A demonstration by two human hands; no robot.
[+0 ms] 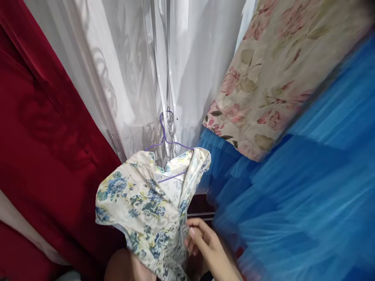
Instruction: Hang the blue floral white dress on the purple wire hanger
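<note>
A cream short-sleeved garment with blue and yellow flowers hangs on a thin purple hanger. Its neckline gapes, and a bar of the hanger shows inside. The lower part runs out of view, so whether it is a blouse or a dress is unclear. My right hand is at the garment's right front edge, with thumb and forefinger pinched together on the cloth and the other fingers curled. Low in the picture, part of my left hand shows against the underside of the garment. Its fingers are hidden by the cloth.
Behind the hanger fall white sheer curtains and pale hanging straps. Dark red cloth covers the left side. On the right hang a beige cloth with pink flowers and layered blue tulle.
</note>
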